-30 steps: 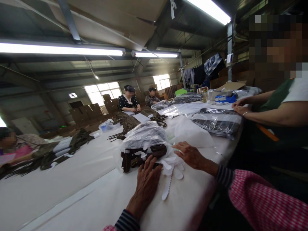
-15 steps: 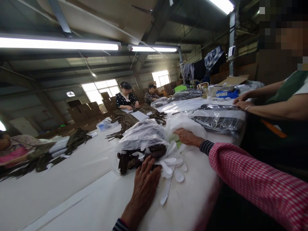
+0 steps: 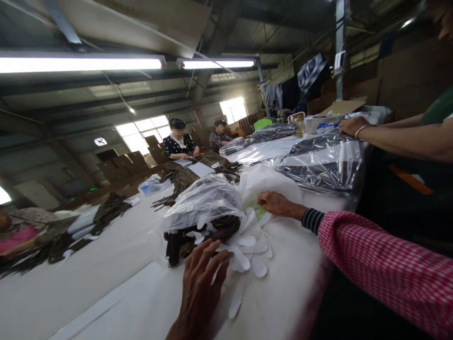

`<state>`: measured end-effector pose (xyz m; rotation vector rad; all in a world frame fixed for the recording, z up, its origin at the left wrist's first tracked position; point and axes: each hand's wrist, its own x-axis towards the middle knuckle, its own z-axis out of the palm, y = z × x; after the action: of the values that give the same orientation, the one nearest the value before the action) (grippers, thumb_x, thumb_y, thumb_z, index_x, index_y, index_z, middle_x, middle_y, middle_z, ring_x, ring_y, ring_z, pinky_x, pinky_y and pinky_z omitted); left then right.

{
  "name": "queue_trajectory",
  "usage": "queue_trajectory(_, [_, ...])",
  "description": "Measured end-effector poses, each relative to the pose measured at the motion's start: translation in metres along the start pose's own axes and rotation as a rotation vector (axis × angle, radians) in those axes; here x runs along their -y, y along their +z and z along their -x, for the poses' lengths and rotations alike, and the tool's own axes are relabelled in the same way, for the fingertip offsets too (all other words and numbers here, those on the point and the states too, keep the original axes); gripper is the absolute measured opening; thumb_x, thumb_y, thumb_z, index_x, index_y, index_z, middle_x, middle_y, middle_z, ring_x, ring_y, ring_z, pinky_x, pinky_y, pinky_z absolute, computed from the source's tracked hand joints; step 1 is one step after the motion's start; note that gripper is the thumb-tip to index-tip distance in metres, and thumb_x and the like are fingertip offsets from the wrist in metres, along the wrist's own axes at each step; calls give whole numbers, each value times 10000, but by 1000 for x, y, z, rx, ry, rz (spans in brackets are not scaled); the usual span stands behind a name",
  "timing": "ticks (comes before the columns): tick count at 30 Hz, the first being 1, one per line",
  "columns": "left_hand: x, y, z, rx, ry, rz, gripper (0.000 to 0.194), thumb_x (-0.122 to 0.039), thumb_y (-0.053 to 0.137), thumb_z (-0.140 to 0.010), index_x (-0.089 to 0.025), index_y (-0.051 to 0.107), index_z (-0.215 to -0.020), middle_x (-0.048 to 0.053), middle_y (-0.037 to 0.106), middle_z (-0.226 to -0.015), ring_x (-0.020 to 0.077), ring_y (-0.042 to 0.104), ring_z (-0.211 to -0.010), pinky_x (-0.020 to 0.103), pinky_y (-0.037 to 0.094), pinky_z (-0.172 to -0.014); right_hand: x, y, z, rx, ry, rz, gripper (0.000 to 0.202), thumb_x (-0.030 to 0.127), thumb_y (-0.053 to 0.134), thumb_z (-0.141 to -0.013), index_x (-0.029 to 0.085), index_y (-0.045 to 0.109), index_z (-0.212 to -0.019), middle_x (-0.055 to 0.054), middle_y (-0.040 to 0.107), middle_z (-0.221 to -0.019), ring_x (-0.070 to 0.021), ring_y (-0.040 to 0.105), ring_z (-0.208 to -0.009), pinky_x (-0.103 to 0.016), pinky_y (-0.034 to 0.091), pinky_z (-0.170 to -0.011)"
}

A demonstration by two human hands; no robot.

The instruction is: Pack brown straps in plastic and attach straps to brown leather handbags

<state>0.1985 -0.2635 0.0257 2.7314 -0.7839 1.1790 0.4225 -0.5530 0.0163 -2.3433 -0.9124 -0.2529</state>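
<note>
My left hand [image 3: 203,283] is open, its fingers loosely apart, just in front of dark brown straps with a buckle [image 3: 177,248]. The straps lie partly under a clear plastic bag [image 3: 205,200]. Further right, my right hand [image 3: 278,204] is closed, fingertips bent down beside a pale green piece [image 3: 262,218] and a white plastic bag [image 3: 271,182]. What its fingers pinch, if anything, is hidden. Between the hands, several white paper strips with rounded ends [image 3: 244,257] are fanned out on the white table [image 3: 283,283]. One strip lies apart, nearer to me.
Plastic-wrapped dark garments [image 3: 318,165] lie at the right, where a co-worker's hand [image 3: 354,127] with a bracelet reaches in. Brown garments with cords [image 3: 184,177] lie across the table before another person [image 3: 180,141]. More garments [image 3: 102,212] are at the left.
My left hand has drawn back toward me and left, off the straps. My right hand stays by the white bag and green piece. The co-worker's hand and the wrapped garments' plastic have shifted.
</note>
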Motion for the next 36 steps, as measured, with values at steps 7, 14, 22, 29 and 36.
queue_trajectory(7, [-62,24,-76,283,138,121,254,-460,539,-1024,-284,611,-1194,28,628,-1408,279,506,-1370,569,382,-1119,-7,10,8,72,-40,-193,328,262,654,-831,132,767,-1110,-108,736,-1118,-254,668,-1022,-334,488,-941])
queue_trajectory(14, [-49,71,-74,473,33,129,255,-429,527,-1026,-271,593,-1216,45,640,-1344,266,547,-1280,521,388,-1119,-7,-2,2,205,-98,-192,397,343,703,-845,182,750,-1205,-107,719,-1231,-313,594,-1195,-441,373,-1093])
queue_trajectory(22, [-45,53,-52,388,-153,205,95,-265,574,-991,-256,614,-1077,24,650,-1266,236,558,-1194,441,404,-1066,6,-5,-7,324,-54,-52,421,244,706,-813,211,731,-1233,-84,714,-1228,-315,576,-1200,-440,344,-1095])
queue_trajectory(29, [-48,56,-54,324,-222,158,138,-308,564,-992,-225,554,-882,26,629,-963,231,552,-973,421,419,-884,45,21,5,202,109,156,439,506,678,-862,180,703,-1154,-171,598,-1188,-377,489,-1160,-474,413,-948])
queue_trajectory(36, [-48,63,-50,291,-222,132,139,-288,647,-927,-233,542,-853,13,627,-950,234,552,-977,419,409,-872,62,28,-4,275,121,202,359,324,623,-843,169,680,-1162,-150,579,-1146,-322,533,-1100,-391,408,-938])
